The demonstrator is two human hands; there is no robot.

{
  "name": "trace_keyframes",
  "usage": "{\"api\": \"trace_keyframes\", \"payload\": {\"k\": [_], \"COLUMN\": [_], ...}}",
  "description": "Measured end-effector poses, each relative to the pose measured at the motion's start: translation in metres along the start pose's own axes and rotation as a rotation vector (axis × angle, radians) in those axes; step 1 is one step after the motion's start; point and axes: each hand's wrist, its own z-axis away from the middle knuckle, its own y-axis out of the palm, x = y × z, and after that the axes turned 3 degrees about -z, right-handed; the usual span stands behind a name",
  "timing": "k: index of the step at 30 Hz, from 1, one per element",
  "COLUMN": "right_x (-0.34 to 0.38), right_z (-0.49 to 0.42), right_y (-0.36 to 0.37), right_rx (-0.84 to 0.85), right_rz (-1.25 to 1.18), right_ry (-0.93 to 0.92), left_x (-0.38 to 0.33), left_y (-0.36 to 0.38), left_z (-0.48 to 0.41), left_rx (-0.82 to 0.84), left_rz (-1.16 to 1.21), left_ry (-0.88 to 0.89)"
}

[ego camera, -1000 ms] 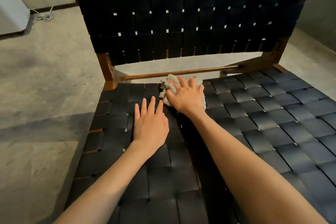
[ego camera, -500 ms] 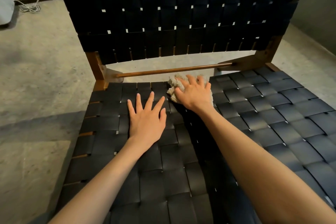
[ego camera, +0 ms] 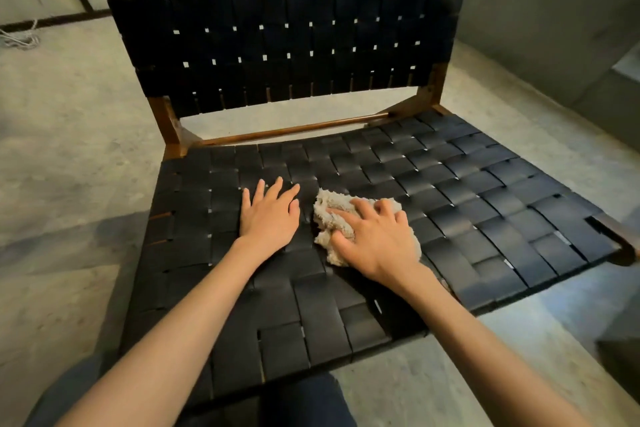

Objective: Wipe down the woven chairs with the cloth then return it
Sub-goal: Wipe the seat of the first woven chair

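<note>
A low chair with a black woven seat (ego camera: 467, 204) and a black woven backrest (ego camera: 284, 31) on a brown wooden frame fills the view. A crumpled beige cloth (ego camera: 330, 213) lies on the middle of the seat. My right hand (ego camera: 375, 239) lies on top of the cloth, fingers curled over it, pressing it onto the weave. My left hand (ego camera: 268, 215) rests flat on the seat just left of the cloth, fingers straight and spread, holding nothing.
The chair stands on a grey concrete floor (ego camera: 69, 135). A grey wall (ego camera: 554, 10) rises to the right. A coiled white cord (ego camera: 17, 40) lies on the floor at far left. My dark-clothed legs (ego camera: 304, 406) are at the bottom edge.
My right hand has dragged the cloth from the back of the seat toward the front. The left hand stays flat on the seat. The view has pulled back, so more of the seat shows.
</note>
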Motion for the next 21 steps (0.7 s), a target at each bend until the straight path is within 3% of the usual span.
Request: {"api": "trace_keyframes", "payload": {"k": [7,11,14,21], "right_x": [-0.002,-0.02,-0.042,-0.057], "right_z": [0.076,0.097,0.096,0.039], "right_y": [-0.012,-0.016,-0.021,-0.011], "right_rx": [-0.089,-0.141,-0.172,-0.114], "right_rz": [0.012,0.045,0.057,0.023], "right_ry": [0.032,0.159,0.256,0.157], "left_x": [-0.03,-0.05,-0.059,-0.069], "left_y": [0.001,0.002,0.005,0.012], "left_z": [0.028,0.034,0.031,0.007], "left_rx": [0.095,0.112,0.092,0.03], "left_rz": [0.015,0.005,-0.007,0.045], "left_ry": [0.016,-0.005,-0.009,0.014]}}
